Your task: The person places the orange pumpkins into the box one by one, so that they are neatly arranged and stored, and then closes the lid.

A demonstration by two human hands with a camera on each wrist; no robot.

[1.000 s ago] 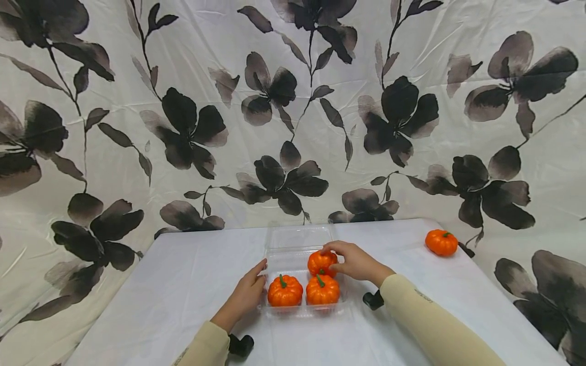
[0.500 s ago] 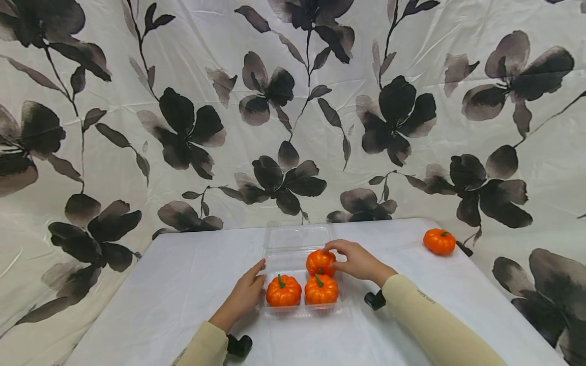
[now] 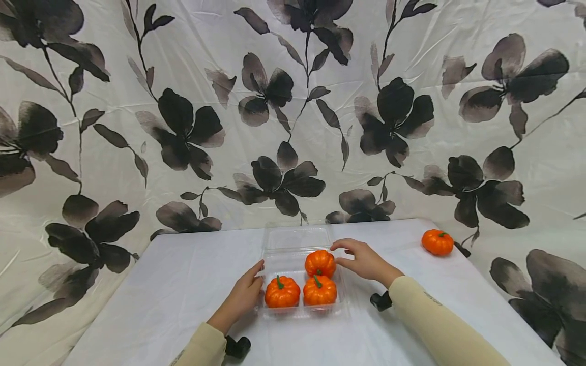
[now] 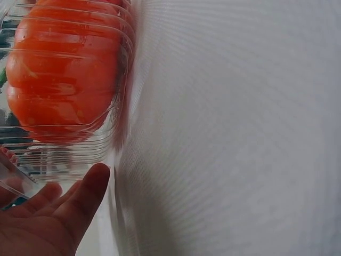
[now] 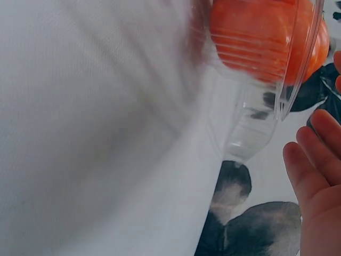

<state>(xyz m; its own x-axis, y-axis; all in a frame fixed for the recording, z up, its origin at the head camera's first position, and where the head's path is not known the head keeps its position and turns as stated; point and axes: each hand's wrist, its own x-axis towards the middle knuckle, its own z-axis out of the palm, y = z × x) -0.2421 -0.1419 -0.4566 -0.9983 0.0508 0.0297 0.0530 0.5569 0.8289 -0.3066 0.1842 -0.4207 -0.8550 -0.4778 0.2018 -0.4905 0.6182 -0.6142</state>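
Observation:
In the head view, a clear plastic clamshell container [image 3: 299, 312] lies on the table with its lid [image 3: 297, 239] folded back. Inside are three small orange pumpkins: one front left [image 3: 282, 292], another front right [image 3: 320, 291], and a third back right [image 3: 320, 263]. My left hand [image 3: 244, 292] touches the container's left side, its fingers fairly straight; in the left wrist view the clear rim [image 4: 18, 178] partly covers them. My right hand [image 3: 363, 260] is just right of the back pumpkin, fingers apart and slightly bent. In the right wrist view these fingers [image 5: 309, 165] hold nothing.
Another orange pumpkin [image 3: 437, 242] sits near the right back edge of the white-covered table [image 3: 174, 284]. Behind the table hangs a pale cloth [image 3: 192, 61] with dark flowers. A black wrist camera [image 3: 381, 301] is on the right wrist.
My right hand has let go of the back right pumpkin and moved slightly to the right. That pumpkin stays in the container. The left hand has kept its place at the container's side.

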